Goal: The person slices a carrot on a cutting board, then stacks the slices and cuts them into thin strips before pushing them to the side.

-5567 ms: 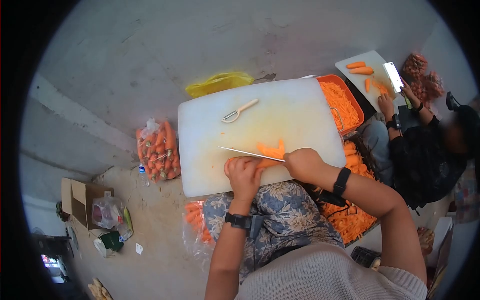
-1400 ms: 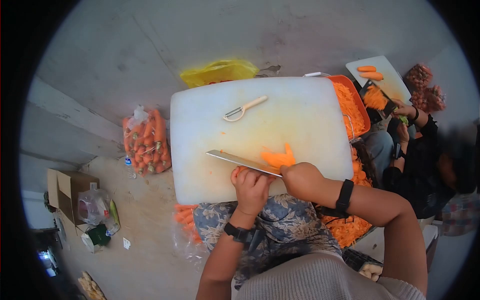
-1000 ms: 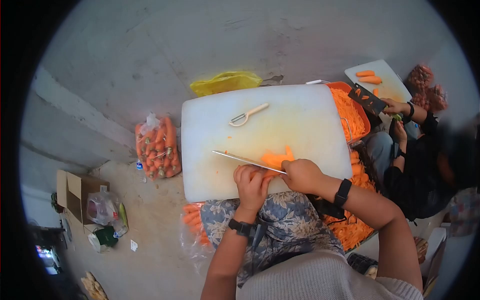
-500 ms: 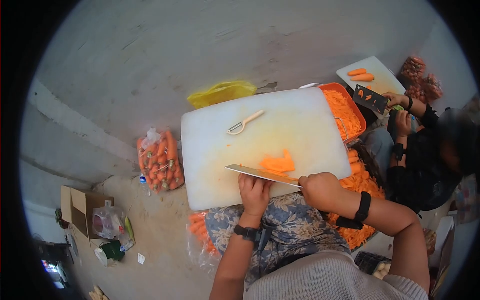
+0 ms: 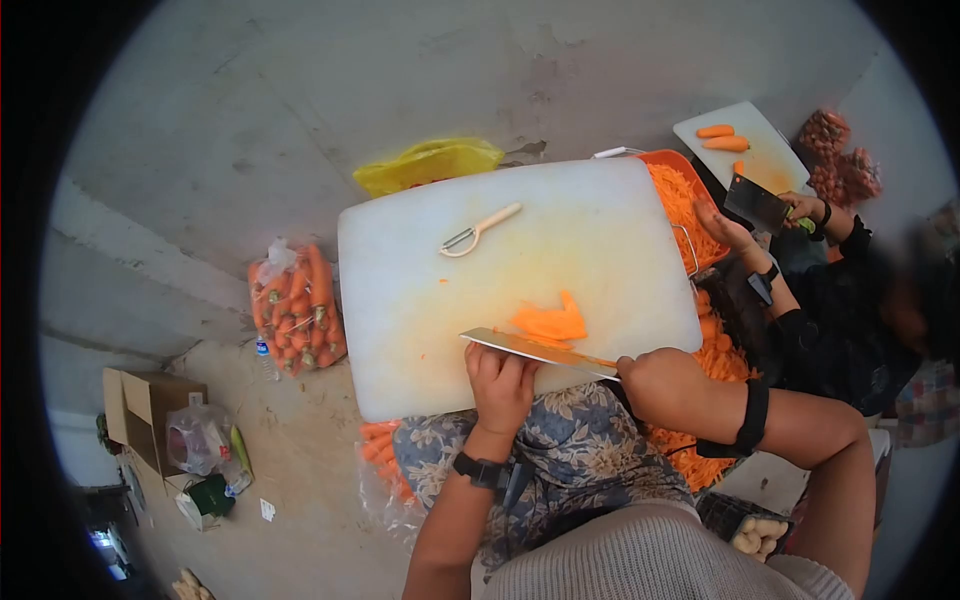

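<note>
Two hands work at the near edge of a white cutting board (image 5: 420,300). The right hand (image 5: 665,385) has its fingers wrapped tight around the handle of a knife (image 5: 525,347), whose long blade reaches out to the left, low over the board and tilted a little. The left hand (image 5: 500,375) sits just beside it with its fingers (image 5: 497,362) curled in narrow, knuckles close under the near side of the blade. Whether anything is pinned beneath them cannot be told.

Just beyond the blade, on the far side from the left fingers, a small heap of carrot slices (image 5: 550,322) lies on the board. Well beyond the fingers, near the board's far edge, rests a peeler (image 5: 480,228).

Past the right fingers and off the board's far right corner stands an orange basket (image 5: 705,190) of shredded carrot (image 5: 672,200). Off to the left of the left fingers, on the floor, lies a bag of carrots (image 5: 295,305), and beyond the board a yellow bag (image 5: 425,165).

Farther right, a co-worker's hand (image 5: 803,208) holds a cleaver (image 5: 757,203) by a second board (image 5: 775,160) with whole carrots (image 5: 722,137) on it.
</note>
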The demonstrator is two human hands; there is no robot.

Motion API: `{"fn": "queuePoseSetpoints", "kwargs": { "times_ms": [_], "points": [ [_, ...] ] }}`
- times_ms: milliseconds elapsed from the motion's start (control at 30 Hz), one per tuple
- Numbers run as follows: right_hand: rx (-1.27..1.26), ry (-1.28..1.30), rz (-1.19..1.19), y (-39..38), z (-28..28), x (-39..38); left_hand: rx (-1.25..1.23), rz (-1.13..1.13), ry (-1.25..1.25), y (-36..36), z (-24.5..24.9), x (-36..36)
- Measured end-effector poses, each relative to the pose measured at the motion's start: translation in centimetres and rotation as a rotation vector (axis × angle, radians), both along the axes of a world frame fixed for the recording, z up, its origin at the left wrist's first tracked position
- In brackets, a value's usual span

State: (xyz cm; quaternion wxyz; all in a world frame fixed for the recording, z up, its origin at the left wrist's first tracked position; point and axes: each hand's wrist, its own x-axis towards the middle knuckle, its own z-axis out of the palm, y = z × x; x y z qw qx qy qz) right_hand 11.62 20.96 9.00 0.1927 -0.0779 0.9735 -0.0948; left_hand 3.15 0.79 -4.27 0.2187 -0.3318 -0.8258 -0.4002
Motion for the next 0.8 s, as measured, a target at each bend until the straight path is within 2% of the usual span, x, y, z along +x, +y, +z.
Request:
{"fn": "queuePoseSetpoints", "kwargs": {
  "times_ms": [167, 333, 533, 633, 700, 800],
  "points": [
    [-0.014, -0.058, 0.011, -1.0, -0.7, -1.6, 0.009, 0.012, -0.001, 0.2, 0.1, 0.0],
    [-0.139, 0.085, 0.079, -1.9, -5.5, -4.4, 0.013, -0.003, -0.007, 0.0, 0.4, 0.1],
    [-0.15, 0.116, -0.001, -2.1, -6.6, -4.4, -0.005, -0.004, -0.051, 0.1, 0.0, 0.2],
    [-0.142, 0.133, -0.066, -2.2, -6.9, -4.6, 0.011, 0.0, 0.023, 0.2, -0.3, 0.2],
    [-0.16, 0.18, -0.051, -2.0, -6.6, -4.7, 0.024, 0.108, -0.011, 0.2, -0.3, 0.6],
    [-0.174, 0.256, -0.048, -1.6, -5.6, -4.2, 0.014, 0.052, -0.009, -0.1, -0.1, 0.4]
  ]
}}
